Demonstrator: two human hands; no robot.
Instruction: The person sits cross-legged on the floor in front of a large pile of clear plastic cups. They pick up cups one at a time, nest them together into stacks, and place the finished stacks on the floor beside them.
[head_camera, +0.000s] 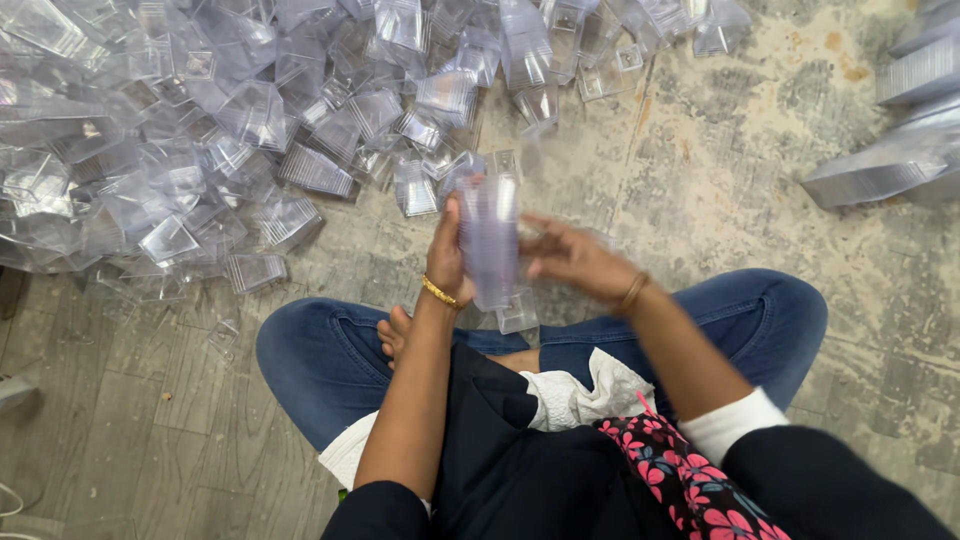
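Stacked clear plastic cups (489, 240) stand upright between the two hands, above the person's crossed legs in blue jeans (320, 360). The left hand (446, 258) clasps the stack's side, fingers curled around it; the right hand (572, 260) touches the other side with fingers spread, though motion blur leaves it unclear how firmly they press. How many cups the stack holds cannot be counted (the walls blur into one another). One more clear cup (518, 312) shows just below the stack. A heap of loose clear cups (200, 130), far too many and too overlapped to count, covers the floor (720, 180) at upper left, cut off by the frame. Nested rows of cups (880, 170) lie at the right edge, partly out of view.
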